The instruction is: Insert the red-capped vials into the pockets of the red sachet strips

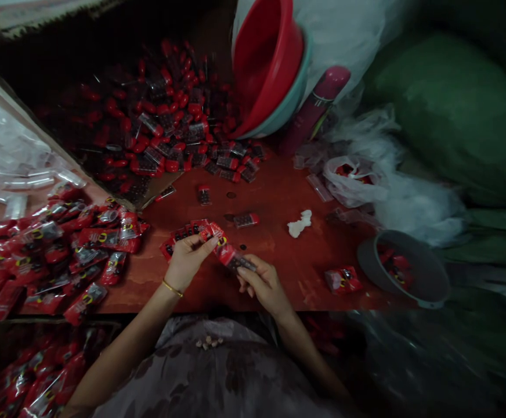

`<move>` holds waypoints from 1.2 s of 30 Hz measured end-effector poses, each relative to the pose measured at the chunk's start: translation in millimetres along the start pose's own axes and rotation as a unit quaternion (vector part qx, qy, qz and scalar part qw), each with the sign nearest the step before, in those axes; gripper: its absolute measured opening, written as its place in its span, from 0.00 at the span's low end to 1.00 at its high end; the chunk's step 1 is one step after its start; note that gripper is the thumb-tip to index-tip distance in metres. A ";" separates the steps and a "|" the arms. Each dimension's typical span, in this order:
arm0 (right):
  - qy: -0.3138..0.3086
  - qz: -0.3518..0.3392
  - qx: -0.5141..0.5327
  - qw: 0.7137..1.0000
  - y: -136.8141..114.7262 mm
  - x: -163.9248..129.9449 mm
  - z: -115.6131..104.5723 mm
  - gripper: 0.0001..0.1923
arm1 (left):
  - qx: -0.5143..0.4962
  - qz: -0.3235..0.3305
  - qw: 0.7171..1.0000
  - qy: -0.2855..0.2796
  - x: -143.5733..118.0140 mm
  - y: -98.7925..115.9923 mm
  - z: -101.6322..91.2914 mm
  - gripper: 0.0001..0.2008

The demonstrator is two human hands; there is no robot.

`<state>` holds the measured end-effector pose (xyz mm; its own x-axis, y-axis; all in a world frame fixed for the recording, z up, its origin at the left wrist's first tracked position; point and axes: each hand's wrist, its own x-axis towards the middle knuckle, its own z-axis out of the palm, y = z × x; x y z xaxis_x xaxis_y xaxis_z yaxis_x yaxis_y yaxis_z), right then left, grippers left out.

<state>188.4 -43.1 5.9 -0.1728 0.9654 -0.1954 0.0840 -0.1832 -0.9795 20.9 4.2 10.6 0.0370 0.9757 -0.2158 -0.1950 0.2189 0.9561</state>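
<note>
A: Hands first. What is their pose?

B: Both forearms reach forward and converge over the table. The left hand (188, 258), a thin gold-coloured bangle (172, 288) at its wrist, pinches a small red plastic packet with yellow print (221, 240) between thumb and forefinger. The right hand (261, 281) pinches a small clear tube with a red end and dark contents (238, 262), its remaining fingers curled below.

A: Surface and room?

B: A reddish-brown table (274, 188), scuffed, in dim light. At the far left, a large cardboard box (83, 29) lies open, spilling red-capped tubes (148, 157). A red plastic basin (266, 64) leans there, nested with a pale blue basin (299, 87); a maroon flask with a pink cap (309, 110) stands beside them. A grey plastic bowl (436, 284) sits at the right edge, near a bulky green sack (448, 104).

A: Where is the tube relative to the hands?

B: Between them. It slants from the right fingertips towards the left, red end meeting the packet. Whether it is inside, I cannot tell.
</note>
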 end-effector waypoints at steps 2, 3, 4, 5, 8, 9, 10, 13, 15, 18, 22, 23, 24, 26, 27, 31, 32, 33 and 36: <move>0.001 -0.003 0.012 1.000 2.0 1.6 3.7 0.09 | -0.034 -0.015 0.999 0.015 -2.2 -0.9 5.1 0.13; 0.002 -0.010 0.016 1.000 3.1 2.4 5.9 0.10 | -0.052 -0.028 0.998 0.020 -3.4 -1.5 7.7 0.13; 0.007 -0.018 0.019 1.000 4.2 3.2 8.2 0.11 | -0.071 -0.041 0.996 0.023 -4.6 -2.2 10.2 0.13; 0.017 -0.024 0.022 0.999 5.1 4.1 10.6 0.11 | -0.092 -0.052 0.994 0.023 -5.7 -2.9 12.5 0.13; 0.055 -0.040 0.025 0.997 6.1 6.7 17.2 0.10 | -0.154 -0.066 0.986 0.021 -7.7 -5.4 17.4 0.15; 0.057 -0.040 0.029 0.997 5.9 7.6 19.1 0.11 | -0.167 -0.066 0.983 0.022 -8.0 -6.2 18.4 0.15; 0.049 -0.035 0.036 0.998 5.7 8.5 20.7 0.11 | -0.177 -0.067 0.982 0.023 -8.1 -7.0 19.1 0.15; 0.012 -0.010 0.081 0.997 5.9 11.7 24.4 0.13 | -0.186 -0.069 0.980 0.002 -9.0 -9.5 19.7 0.13; -0.002 0.008 0.119 0.993 7.2 14.2 25.7 0.13 | -0.187 -0.064 0.980 -0.018 -9.9 -10.0 19.6 0.12; -0.020 0.017 0.135 0.991 8.0 16.9 26.3 0.11 | -0.197 -0.058 0.978 -0.023 -10.2 -6.6 19.1 0.12; 0.030 -0.094 -0.035 0.995 2.5 15.7 27.8 0.10 | -0.176 -0.066 0.982 0.007 -7.9 1.5 18.8 0.14; 0.044 -0.119 -0.068 0.990 1.2 15.0 29.0 0.09 | -0.165 -0.068 0.984 0.006 -7.3 2.5 19.0 0.14; 0.051 -0.132 -0.084 0.986 0.5 14.5 30.7 0.08 | -0.157 -0.070 0.985 0.001 -6.9 2.6 19.3 0.14; 0.049 -0.127 -0.063 0.989 1.7 14.0 35.4 0.07 | -0.152 -0.079 0.985 -0.023 -7.0 0.9 20.7 0.13; 0.047 -0.116 -0.035 0.992 3.5 14.1 38.2 0.07 | -0.151 -0.083 0.984 -0.035 -7.5 -0.7 21.7 0.13; 0.064 -0.072 0.094 0.991 12.4 15.4 46.4 0.09 | -0.128 -0.075 0.988 -0.040 -10.1 -6.5 23.8 0.15; 0.065 -0.068 0.105 0.990 13.5 15.7 46.6 0.10 | -0.122 -0.065 0.990 -0.033 -10.4 -7.4 23.4 0.15; 0.060 -0.067 0.105 0.990 14.0 15.9 45.8 0.10 | -0.121 -0.055 0.991 -0.025 -10.5 -8.2 22.7 0.15; 0.035 -0.076 0.060 0.995 11.8 16.3 39.9 0.12 | -0.133 -0.030 0.991 -0.011 -10.3 -10.7 20.0 0.15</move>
<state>147.4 -36.9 -10.8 -0.1059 0.9933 -0.0453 -0.0569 -0.0515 -0.9971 42.2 -8.0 6.5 0.0778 0.9617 -0.2630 -0.4423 0.2697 0.8553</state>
